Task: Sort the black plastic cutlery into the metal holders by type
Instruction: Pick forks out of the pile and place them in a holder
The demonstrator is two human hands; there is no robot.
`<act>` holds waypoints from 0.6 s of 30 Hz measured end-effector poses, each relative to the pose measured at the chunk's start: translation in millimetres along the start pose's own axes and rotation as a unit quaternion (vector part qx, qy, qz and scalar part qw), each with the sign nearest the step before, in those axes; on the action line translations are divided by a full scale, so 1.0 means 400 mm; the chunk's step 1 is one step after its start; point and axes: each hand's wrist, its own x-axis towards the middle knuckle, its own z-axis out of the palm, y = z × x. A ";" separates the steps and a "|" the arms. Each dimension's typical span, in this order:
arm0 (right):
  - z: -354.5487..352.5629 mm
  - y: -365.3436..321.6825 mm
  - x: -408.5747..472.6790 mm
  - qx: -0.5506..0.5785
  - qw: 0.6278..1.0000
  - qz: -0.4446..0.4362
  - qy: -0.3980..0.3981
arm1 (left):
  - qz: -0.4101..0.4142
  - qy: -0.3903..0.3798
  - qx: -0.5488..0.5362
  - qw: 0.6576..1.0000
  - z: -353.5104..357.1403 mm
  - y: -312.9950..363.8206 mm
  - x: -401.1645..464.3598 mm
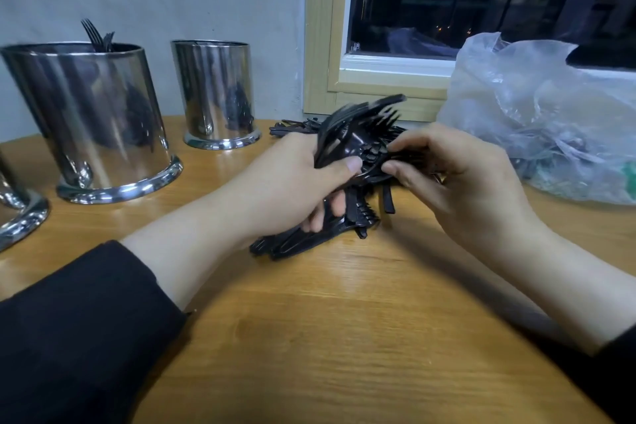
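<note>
Both hands on a bundle of black cutlery, mid-table.

Your left hand (pixel 292 182) grips a bundle (pixel 347 155) of forks, thumb pressed across the handles, tines fanned toward the far side. Your right hand (pixel 461 182) pinches a piece at the bundle's right edge with fingertips and thumb; which type it is, you cannot tell. More cutlery lies in a pile (pixel 309 237) on the table (pixel 344 337) under your left hand. Far left: big holder (pixel 93 120) with forks (pixel 98 36) standing in it; a second holder (pixel 216 93) to its right; a third holder (pixel 17 213) cut by the left edge. Far right: plastic bag (pixel 550 120), below the window (pixel 447 0).
</note>
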 end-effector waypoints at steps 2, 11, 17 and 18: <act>0.006 -0.012 -0.001 0.028 0.998 0.055 0.028 | -0.004 -0.006 0.004 1.000 0.002 -0.003 -0.001; 0.033 0.019 -0.022 -0.057 0.971 0.080 -0.219 | -0.004 0.119 -0.054 0.991 -0.022 -0.028 0.018; 0.055 0.027 -0.030 -0.096 0.952 0.045 -0.286 | -0.009 0.124 -0.054 0.991 -0.013 -0.037 0.025; 0.056 0.029 -0.032 -0.097 0.953 0.039 -0.285 | -0.009 0.124 -0.056 0.991 -0.013 -0.038 0.025</act>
